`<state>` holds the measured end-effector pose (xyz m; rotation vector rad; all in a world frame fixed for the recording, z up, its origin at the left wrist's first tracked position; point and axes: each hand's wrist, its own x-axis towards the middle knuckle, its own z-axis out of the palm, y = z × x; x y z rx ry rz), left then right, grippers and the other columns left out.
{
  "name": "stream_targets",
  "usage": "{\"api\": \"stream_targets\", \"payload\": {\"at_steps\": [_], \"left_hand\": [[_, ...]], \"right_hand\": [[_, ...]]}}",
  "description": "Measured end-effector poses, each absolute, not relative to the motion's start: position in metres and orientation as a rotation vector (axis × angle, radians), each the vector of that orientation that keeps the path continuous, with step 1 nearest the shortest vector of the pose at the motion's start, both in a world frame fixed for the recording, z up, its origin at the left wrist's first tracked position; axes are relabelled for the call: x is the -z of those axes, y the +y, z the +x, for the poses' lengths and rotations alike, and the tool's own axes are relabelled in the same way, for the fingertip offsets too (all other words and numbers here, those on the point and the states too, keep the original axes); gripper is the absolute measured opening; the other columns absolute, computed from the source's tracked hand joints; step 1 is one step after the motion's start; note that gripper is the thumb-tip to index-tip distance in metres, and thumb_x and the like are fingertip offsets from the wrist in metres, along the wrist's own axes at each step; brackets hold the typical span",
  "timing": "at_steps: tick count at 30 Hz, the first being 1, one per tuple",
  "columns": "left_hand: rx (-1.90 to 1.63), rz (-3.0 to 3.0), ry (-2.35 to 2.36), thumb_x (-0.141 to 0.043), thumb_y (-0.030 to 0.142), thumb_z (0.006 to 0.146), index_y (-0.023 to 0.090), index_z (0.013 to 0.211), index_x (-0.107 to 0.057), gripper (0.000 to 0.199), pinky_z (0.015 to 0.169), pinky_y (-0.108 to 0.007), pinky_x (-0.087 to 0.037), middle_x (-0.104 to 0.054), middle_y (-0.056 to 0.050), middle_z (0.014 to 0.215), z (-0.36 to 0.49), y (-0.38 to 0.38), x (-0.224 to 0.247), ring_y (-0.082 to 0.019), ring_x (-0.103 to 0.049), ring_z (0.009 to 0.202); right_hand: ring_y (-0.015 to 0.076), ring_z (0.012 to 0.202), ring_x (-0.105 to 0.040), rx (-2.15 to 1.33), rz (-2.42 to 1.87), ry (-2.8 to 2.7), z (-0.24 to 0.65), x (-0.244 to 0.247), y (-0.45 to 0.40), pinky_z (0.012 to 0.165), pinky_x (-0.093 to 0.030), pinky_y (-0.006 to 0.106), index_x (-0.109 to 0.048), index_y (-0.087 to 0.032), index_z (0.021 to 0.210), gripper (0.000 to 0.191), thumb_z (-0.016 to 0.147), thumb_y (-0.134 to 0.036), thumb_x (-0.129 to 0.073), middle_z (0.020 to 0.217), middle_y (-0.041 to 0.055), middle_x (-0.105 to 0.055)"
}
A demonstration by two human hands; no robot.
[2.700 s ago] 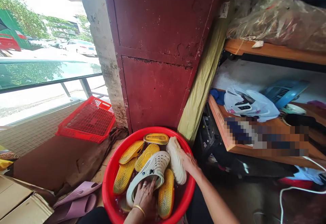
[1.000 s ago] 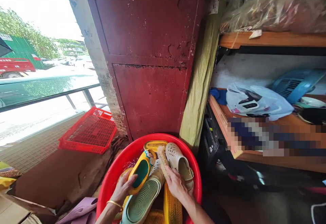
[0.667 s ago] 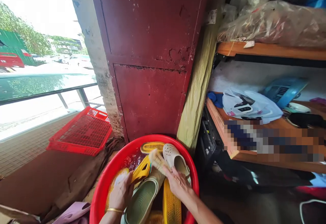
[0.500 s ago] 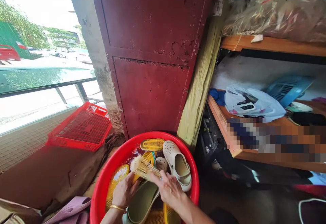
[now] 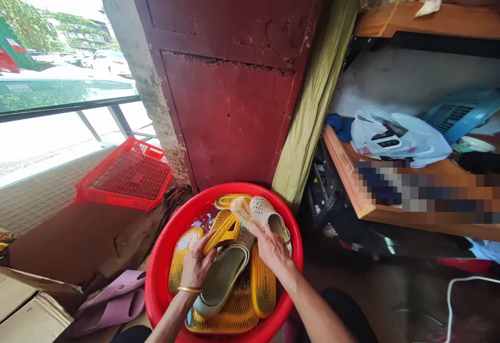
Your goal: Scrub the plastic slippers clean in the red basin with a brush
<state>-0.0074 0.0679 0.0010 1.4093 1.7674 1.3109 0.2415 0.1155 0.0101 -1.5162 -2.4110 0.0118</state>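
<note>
My left hand [image 5: 196,265] grips a yellow slipper [image 5: 223,232] by its near end, above a red tub [image 5: 156,259] of water and shoes. In my right hand [image 5: 272,249] is a scrub brush [image 5: 242,212] with pale bristles, held just right of the slipper. A green clog [image 5: 224,278] lies below my hands, sole inside showing. Behind my right hand a cream clog [image 5: 262,207] leans at the tub's far right. Several more yellow slippers lie in the tub, soles up, one of them [image 5: 263,286] under my right wrist.
A red plastic crate [image 5: 127,176] lies to the left on cardboard. Purple slippers [image 5: 117,301] rest on the floor left of the tub. A maroon door [image 5: 230,140] stands behind, and wooden shelves [image 5: 367,207] with bags are at the right.
The brush has moved right and up, off the slipper in my left hand, uncovering it. My view has tilted down, showing more of the tub.
</note>
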Motion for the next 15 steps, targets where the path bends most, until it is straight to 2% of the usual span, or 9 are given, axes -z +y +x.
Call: {"api": "stream_targets", "payload": {"at_steps": [3, 6, 9, 12, 15], "left_hand": [[-1.489, 0.992, 1.579, -0.076, 0.046, 0.072, 0.022, 0.118, -0.073, 0.052, 0.089, -0.043, -0.063, -0.080, -0.008, 0.115, -0.003, 0.065, -0.016, -0.032, -0.075, 0.104], [-1.477, 0.582, 1.342, -0.081, 0.033, 0.072, 0.029, 0.129, -0.065, 0.060, 0.069, -0.040, -0.066, -0.076, -0.005, 0.122, 0.005, 0.062, -0.026, -0.027, -0.078, 0.087], [-1.411, 0.341, 1.250, -0.076, 0.016, 0.074, 0.025, 0.131, -0.063, 0.058, 0.059, -0.037, -0.065, -0.080, -0.004, 0.102, 0.010, 0.059, -0.026, -0.024, -0.077, 0.072], [-1.369, 0.244, 1.246, -0.071, 0.010, 0.079, 0.020, 0.126, -0.065, 0.049, 0.058, -0.035, -0.065, -0.080, -0.005, 0.087, 0.006, 0.056, -0.022, -0.023, -0.077, 0.066], [-1.317, 0.221, 1.247, -0.071, 0.009, 0.081, 0.018, 0.121, -0.068, 0.041, 0.055, -0.031, -0.064, -0.080, -0.005, 0.081, 0.000, 0.053, -0.022, -0.021, -0.075, 0.060]], "right_hand": [[0.0238, 0.096, -0.074, -0.046, -1.494, -2.292, 0.245, -0.013, 0.121, 0.081, -0.061, 0.034, -0.054, -0.023, 0.153, 0.059, 0.100, -0.009, -0.033, 0.122, 0.0154, -0.073], [0.0224, 0.090, -0.073, -0.015, -1.261, -2.332, 0.232, -0.013, 0.108, 0.075, -0.061, 0.031, -0.043, -0.027, 0.160, 0.063, 0.100, -0.012, -0.039, 0.119, 0.0123, -0.072], [0.0228, 0.084, -0.071, 0.114, -1.031, -2.463, 0.224, -0.010, 0.098, 0.070, -0.060, 0.032, -0.035, -0.034, 0.164, 0.072, 0.096, -0.011, -0.045, 0.114, 0.0100, -0.072], [0.0194, 0.071, -0.068, 0.140, -1.188, -2.413, 0.233, -0.007, 0.107, 0.062, -0.055, 0.029, -0.038, -0.038, 0.162, 0.076, 0.093, -0.005, -0.042, 0.108, 0.0082, -0.073], [0.0176, 0.064, -0.066, 0.039, -1.351, -2.295, 0.240, -0.007, 0.113, 0.057, -0.050, 0.028, -0.042, -0.034, 0.160, 0.071, 0.094, -0.006, -0.039, 0.106, 0.0091, -0.074]]}}
